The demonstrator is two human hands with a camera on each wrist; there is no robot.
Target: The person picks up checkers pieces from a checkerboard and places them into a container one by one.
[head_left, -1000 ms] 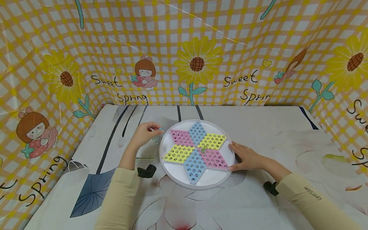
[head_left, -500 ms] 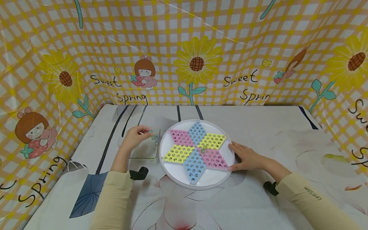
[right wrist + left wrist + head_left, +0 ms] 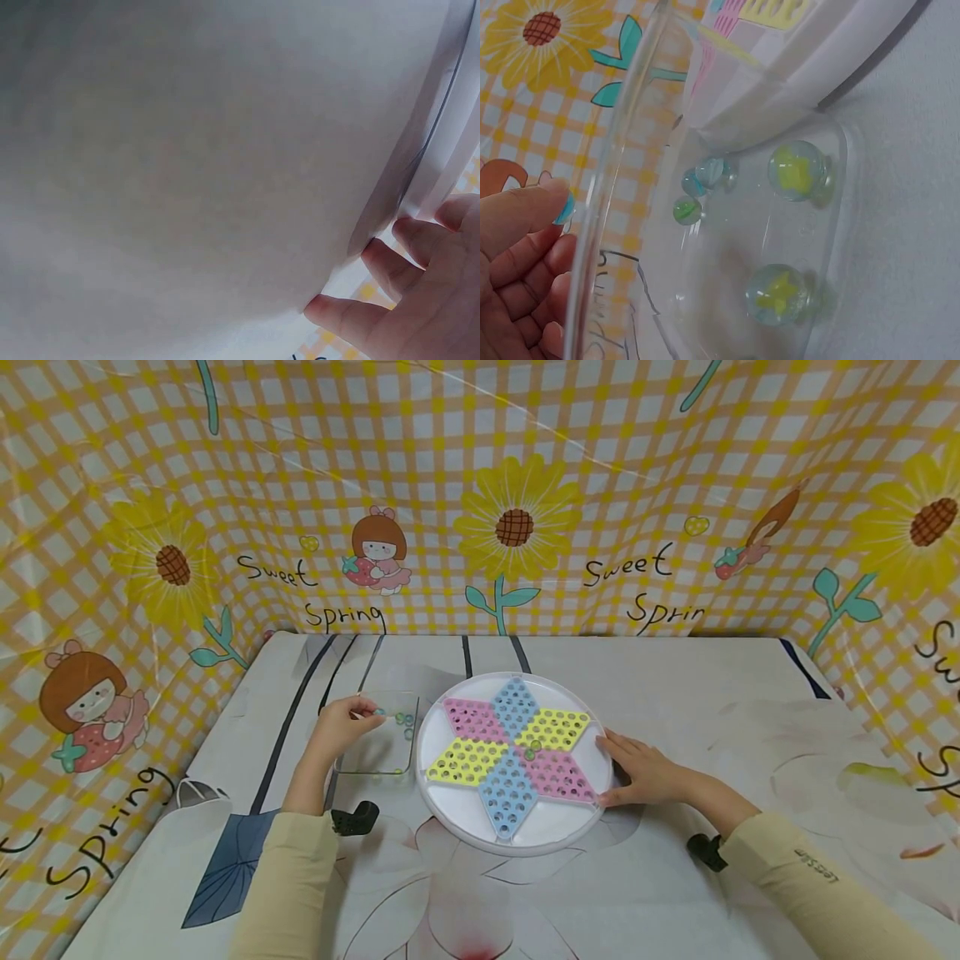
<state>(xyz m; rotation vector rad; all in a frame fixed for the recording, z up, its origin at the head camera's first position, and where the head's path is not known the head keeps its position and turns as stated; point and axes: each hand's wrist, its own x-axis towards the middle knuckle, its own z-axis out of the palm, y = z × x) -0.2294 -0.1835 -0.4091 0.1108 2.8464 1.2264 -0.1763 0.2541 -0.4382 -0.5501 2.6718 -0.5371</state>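
My left hand (image 3: 347, 727) is over the left part of a clear plastic box (image 3: 375, 772), pinching a blue-tinted marble (image 3: 565, 210) between thumb and forefinger. Several marbles lie in the box, among them a yellow-swirled marble (image 3: 796, 171), another of that kind (image 3: 778, 294) and a green one (image 3: 687, 211). Right of the box is a round white Chinese checkers board (image 3: 457, 814) with a pink, yellow and blue star. Two greenish marbles (image 3: 530, 754) sit near its centre. My right hand (image 3: 647, 770) rests its spread fingers against the board's right rim.
Both sit on a table with a white patterned cloth (image 3: 697, 693). A yellow checked curtain (image 3: 450, 443) with sunflowers encloses the back and sides. A black wrist device (image 3: 355, 818) hangs by the left sleeve, another (image 3: 707, 852) by the right.
My left hand has moved left from beside the board's edge to over the clear box, a blue-tinted marble still at its fingertips. The right hand and the board have stayed put.
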